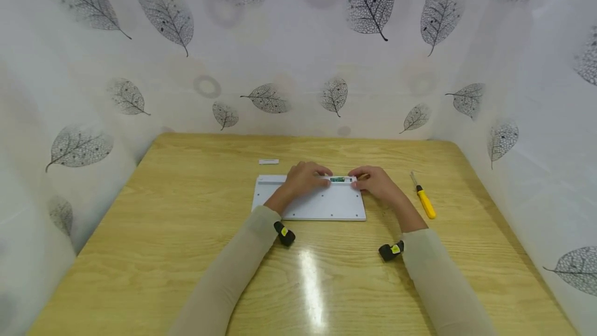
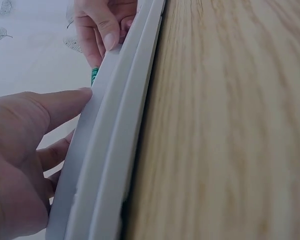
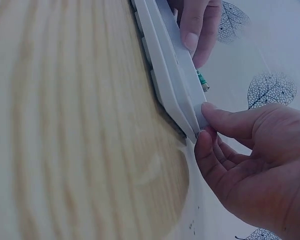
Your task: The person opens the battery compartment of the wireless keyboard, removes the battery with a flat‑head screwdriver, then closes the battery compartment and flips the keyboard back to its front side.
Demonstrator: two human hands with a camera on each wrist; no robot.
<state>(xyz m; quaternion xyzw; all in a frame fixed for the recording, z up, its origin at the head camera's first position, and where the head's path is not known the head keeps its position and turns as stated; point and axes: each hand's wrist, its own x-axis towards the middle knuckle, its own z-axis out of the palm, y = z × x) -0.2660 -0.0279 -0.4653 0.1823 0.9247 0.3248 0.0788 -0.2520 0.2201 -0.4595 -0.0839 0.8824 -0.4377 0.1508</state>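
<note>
A white keyboard (image 1: 303,206) lies face down on the wooden table, its screw-dotted underside up. Along its far edge runs a raised ridge, where a green battery (image 1: 337,180) shows in an uncovered compartment. To the left of that compartment, my left hand (image 1: 304,179) grips the ridge, thumb on the near side and fingers behind it. My right hand (image 1: 375,184) pinches the far right corner; in the right wrist view its thumb (image 3: 225,120) and index finger close on the ridge's end. Only an end of the battery (image 3: 202,81) shows there, between the two hands.
A small white strip (image 1: 268,162), like a battery cover, lies beyond the keyboard at left. To the right of my right hand is a screwdriver (image 1: 425,202) with a yellow handle. A leaf-patterned curtain (image 1: 298,66) hangs behind the table (image 1: 186,232).
</note>
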